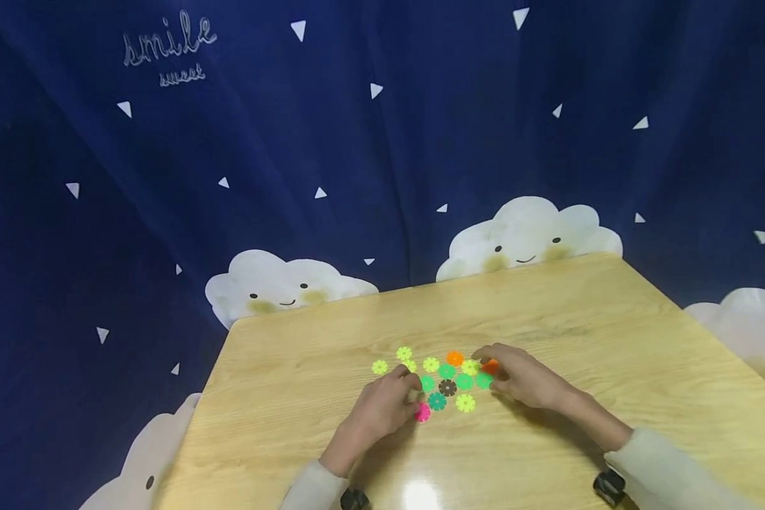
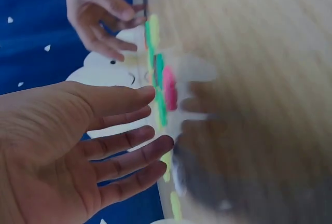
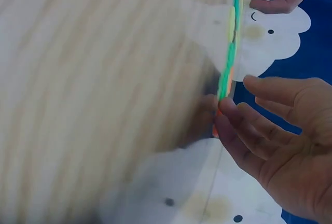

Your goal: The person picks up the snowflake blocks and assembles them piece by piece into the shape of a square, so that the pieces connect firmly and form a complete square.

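Observation:
Several flat, notched flower-shaped plastic discs lie spread on the table, among them a dark brown disc [image 1: 448, 387], a pink disc [image 1: 422, 412] and an orange disc [image 1: 455, 358]. At the left of the group is my left hand [image 1: 387, 404], its fingers spread and loosely bent beside the pink disc [image 2: 169, 88], with nothing held. On the other side, my right hand [image 1: 524, 375] has its fingertips right at a green disc [image 1: 484, 381] and a red-orange disc [image 1: 489, 366], which it partly hides. The right fingers are relaxed, with the thumb apart from them.
The light wooden table [image 1: 280, 397] reaches back to a dark blue curtain [image 1: 382, 142] with white triangles and smiling clouds. Yellow discs lie at the group's far left, one a yellow disc [image 1: 379, 367]. Black wrist straps [image 1: 609, 487] show below the sleeves.

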`<state>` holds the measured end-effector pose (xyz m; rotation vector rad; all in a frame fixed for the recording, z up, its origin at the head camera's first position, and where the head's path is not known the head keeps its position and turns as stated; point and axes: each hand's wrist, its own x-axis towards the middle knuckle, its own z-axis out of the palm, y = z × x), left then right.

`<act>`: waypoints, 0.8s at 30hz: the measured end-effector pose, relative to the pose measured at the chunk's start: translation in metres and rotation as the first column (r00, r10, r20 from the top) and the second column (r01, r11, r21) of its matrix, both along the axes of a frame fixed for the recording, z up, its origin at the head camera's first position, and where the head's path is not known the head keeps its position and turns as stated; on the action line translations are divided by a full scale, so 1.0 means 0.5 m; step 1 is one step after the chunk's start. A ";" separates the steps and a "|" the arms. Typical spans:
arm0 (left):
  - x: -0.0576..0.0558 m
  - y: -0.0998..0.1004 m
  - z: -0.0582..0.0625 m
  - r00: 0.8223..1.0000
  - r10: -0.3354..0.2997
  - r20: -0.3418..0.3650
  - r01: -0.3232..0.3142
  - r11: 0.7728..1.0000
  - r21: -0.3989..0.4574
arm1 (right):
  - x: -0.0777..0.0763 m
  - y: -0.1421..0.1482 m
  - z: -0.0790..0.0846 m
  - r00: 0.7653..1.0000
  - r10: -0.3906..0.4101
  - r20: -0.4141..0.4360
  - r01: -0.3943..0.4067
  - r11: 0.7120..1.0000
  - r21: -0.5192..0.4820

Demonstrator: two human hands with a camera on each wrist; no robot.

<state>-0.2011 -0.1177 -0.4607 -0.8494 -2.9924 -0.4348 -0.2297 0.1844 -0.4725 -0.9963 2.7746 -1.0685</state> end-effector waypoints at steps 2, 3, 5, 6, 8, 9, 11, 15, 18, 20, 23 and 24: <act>0.006 0.007 -0.008 1.000 -0.003 0.007 0.003 1.000 -0.013 | 0.002 -0.007 -0.007 1.000 -0.011 0.006 0.011 1.000 0.000; 0.008 0.009 -0.010 1.000 -0.003 0.001 0.003 1.000 -0.022 | 0.003 -0.009 -0.009 1.000 -0.019 0.009 0.019 1.000 0.001; 0.010 0.013 -0.013 1.000 -0.003 -0.012 0.003 0.999 -0.034 | 0.003 -0.012 -0.013 1.000 -0.020 0.008 0.020 1.000 -0.009; 0.010 0.014 -0.013 1.000 -0.002 -0.017 0.002 0.999 -0.037 | 0.003 -0.013 -0.015 1.000 -0.029 0.011 0.029 1.000 -0.012; 0.009 0.015 -0.012 1.000 -0.001 -0.027 0.000 0.999 -0.048 | 0.003 -0.014 -0.017 0.999 -0.041 0.009 0.041 0.999 -0.010; 0.008 0.015 -0.011 1.000 0.000 -0.031 -0.001 0.999 -0.051 | 0.002 -0.014 -0.018 0.999 -0.043 0.004 0.043 0.999 -0.003; 0.007 0.015 -0.009 0.999 -0.005 -0.036 0.003 0.999 -0.054 | 0.001 -0.016 -0.020 0.999 -0.049 -0.012 0.049 0.999 0.017; 0.007 0.016 -0.011 1.000 -0.014 -0.028 0.013 0.999 -0.041 | -0.001 -0.019 -0.023 0.998 -0.049 -0.041 0.051 0.997 0.059; 0.007 0.016 -0.012 1.000 -0.014 -0.004 0.014 1.000 -0.021 | 0.002 -0.023 -0.024 0.998 -0.048 -0.039 0.051 0.995 0.080; 0.008 0.017 -0.013 1.000 -0.018 0.014 0.018 1.000 -0.008 | 0.004 -0.025 -0.023 0.999 -0.036 -0.032 0.039 0.995 0.091; 0.009 0.017 -0.011 0.999 -0.023 0.042 0.023 1.000 -0.001 | 0.005 -0.027 -0.021 1.000 -0.014 0.001 0.014 0.995 0.097; 0.009 0.017 -0.010 0.998 -0.024 0.053 0.024 1.000 -0.004 | 0.006 -0.028 -0.020 1.000 -0.007 0.020 0.005 0.995 0.098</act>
